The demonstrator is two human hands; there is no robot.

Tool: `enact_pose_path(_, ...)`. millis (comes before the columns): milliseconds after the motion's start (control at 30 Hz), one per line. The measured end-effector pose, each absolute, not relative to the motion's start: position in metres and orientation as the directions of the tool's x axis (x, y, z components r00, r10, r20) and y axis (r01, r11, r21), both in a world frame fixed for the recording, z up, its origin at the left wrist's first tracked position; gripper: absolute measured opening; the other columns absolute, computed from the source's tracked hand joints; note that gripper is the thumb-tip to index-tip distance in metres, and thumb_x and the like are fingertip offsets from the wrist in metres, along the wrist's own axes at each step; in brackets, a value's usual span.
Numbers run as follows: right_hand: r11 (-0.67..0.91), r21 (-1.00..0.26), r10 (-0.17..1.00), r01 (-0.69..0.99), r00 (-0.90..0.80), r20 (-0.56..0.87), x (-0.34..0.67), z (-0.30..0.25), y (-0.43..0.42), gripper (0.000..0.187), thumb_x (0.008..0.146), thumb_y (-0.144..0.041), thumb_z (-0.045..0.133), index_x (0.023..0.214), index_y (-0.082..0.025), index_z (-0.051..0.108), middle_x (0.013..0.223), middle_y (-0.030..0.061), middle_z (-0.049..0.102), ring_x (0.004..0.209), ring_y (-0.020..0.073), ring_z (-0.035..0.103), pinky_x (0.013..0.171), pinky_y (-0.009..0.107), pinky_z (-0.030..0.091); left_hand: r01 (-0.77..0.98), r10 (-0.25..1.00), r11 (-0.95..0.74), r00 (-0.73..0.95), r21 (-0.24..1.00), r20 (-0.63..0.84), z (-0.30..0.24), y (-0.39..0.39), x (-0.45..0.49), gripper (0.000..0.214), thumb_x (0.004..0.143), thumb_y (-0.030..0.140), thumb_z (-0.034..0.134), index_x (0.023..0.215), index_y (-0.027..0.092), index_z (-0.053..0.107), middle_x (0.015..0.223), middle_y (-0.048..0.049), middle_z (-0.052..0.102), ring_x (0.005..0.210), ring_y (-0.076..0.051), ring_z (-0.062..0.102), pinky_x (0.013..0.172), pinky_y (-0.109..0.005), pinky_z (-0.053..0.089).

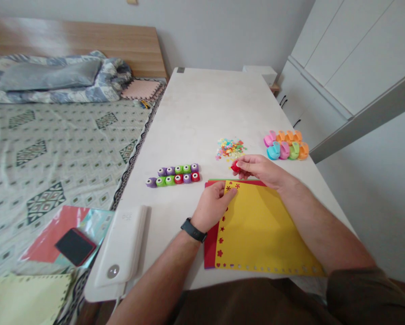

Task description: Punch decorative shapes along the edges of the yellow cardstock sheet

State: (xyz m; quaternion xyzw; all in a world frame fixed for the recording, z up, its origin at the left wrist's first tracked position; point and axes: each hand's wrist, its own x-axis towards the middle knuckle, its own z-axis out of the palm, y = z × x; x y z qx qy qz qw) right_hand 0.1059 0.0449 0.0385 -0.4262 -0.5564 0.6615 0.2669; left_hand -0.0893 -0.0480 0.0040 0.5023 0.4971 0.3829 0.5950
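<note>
Red craft punch (pixel 235 166) sits pinched between the thumb and fingertips of the right hand (pixel 261 170), just past the yellow card (pixel 263 230); the left hand (pixel 211 206) rests loosely curled on that card's edge.

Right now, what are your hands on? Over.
Right hand holding red craft punch. Left hand on punched yellow paper sheet, red sheet beneath. Paper confetti just past the sheets.
</note>
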Motion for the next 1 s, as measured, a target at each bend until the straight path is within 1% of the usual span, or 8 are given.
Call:
enact_pose_path(100, -0.29, -0.954, 0.837, 0.075, -0.463, -0.291, 0.106, 0.037, 0.047, 0.035, 0.092, -0.049, 0.071, 0.096, -0.014, 0.075, 0.094, 0.011, 0.077, 0.072, 0.0152, 0.065, 0.067, 0.027, 0.05, 0.055, 0.955, 0.201, 0.209, 0.978, -0.208, 0.004, -0.048, -0.089, 0.031, 0.087, 0.048, 0.07, 0.097, 0.019, 0.073, 0.084, -0.0065, 0.078, 0.072, -0.023, 0.072, 0.061, -0.031, 0.055)
enact_pose_path(233, -0.368, -0.93, 0.842, 0.011, -0.421, -0.338, 0.106, 0.039, 0.048, 0.032, 0.095, -0.044, 0.066, 0.092, -0.013, 0.074, 0.093, 0.0136, 0.078, 0.071, 0.0162, 0.066, 0.064, 0.026, 0.051, 0.054, 0.956, 0.199, 0.211, 0.979, -0.206, 0.003, -0.049, -0.089, 0.03, 0.088, 0.048, 0.07, 0.097, 0.019, 0.073, 0.082, -0.0061, 0.078, 0.069, -0.022, 0.071, 0.06, -0.031, 0.054)
enact_pose_path(367, -0.402, -0.915, 0.84, -0.021, -0.406, -0.36, 0.107, 0.038, 0.05, 0.032, 0.098, -0.043, 0.062, 0.093, -0.014, 0.074, 0.097, 0.0151, 0.078, 0.074, 0.0174, 0.069, 0.064, 0.026, 0.051, 0.04, 0.954, 0.2, 0.219, 0.979, -0.203, 0.003, -0.049, -0.089, 0.03, 0.088, 0.048, 0.07, 0.096, 0.019, 0.072, 0.083, -0.0064, 0.078, 0.069, -0.022, 0.071, 0.06, -0.031, 0.054)
enact_pose_path(467, -0.389, -0.921, 0.856, -0.017, -0.377, -0.354, 0.107, 0.028, 0.055, 0.031, 0.097, -0.043, 0.064, 0.093, -0.013, 0.075, 0.101, 0.0147, 0.077, 0.08, 0.0178, 0.069, 0.063, 0.025, 0.051, 0.038, 0.953, 0.194, 0.23, 0.98, -0.198, 0.004, -0.049, -0.089, 0.029, 0.089, 0.048, 0.069, 0.097, 0.02, 0.072, 0.088, -0.0069, 0.079, 0.071, -0.022, 0.072, 0.06, -0.031, 0.055)
enact_pose_path(633, -0.286, -0.958, 0.929, 0.017, -0.238, -0.282, 0.11, 0.009, 0.062, 0.026, 0.089, -0.041, 0.075, 0.093, -0.015, 0.075, 0.099, 0.0109, 0.074, 0.086, 0.0178, 0.067, 0.06, 0.023, 0.049, 0.05, 0.957, 0.177, 0.223, 0.983, -0.184, 0.003, -0.048, -0.089, 0.029, 0.089, 0.047, 0.07, 0.098, 0.019, 0.073, 0.09, -0.0078, 0.08, 0.076, -0.024, 0.073, 0.063, -0.032, 0.057)
enact_pose_path(833, -0.285, -0.959, 0.926, 0.003, -0.259, -0.276, 0.112, 0.006, 0.063, 0.031, 0.09, -0.046, 0.073, 0.096, -0.015, 0.075, 0.102, 0.0117, 0.073, 0.084, 0.0173, 0.067, 0.057, 0.022, 0.048, 0.032, 0.955, 0.182, 0.23, 0.983, -0.185, 0.001, -0.048, -0.089, 0.03, 0.088, 0.048, 0.07, 0.099, 0.02, 0.072, 0.09, -0.0077, 0.079, 0.074, -0.024, 0.073, 0.063, -0.033, 0.057)
enact_pose_path(1000, -0.253, -0.968, 0.95, 0.008, -0.187, -0.25, 0.112, 0.002, 0.066, 0.031, 0.085, -0.046, 0.078, 0.095, -0.016, 0.076, 0.101, 0.0102, 0.072, 0.086, 0.017, 0.065, 0.056, 0.021, 0.047, 0.013, 0.952, 0.192, 0.241, 0.981, -0.19, 0.0, -0.049, -0.089, 0.031, 0.088, 0.048, 0.071, 0.1, 0.02, 0.072, 0.093, -0.0085, 0.08, 0.078, -0.024, 0.074, 0.066, -0.034, 0.059)
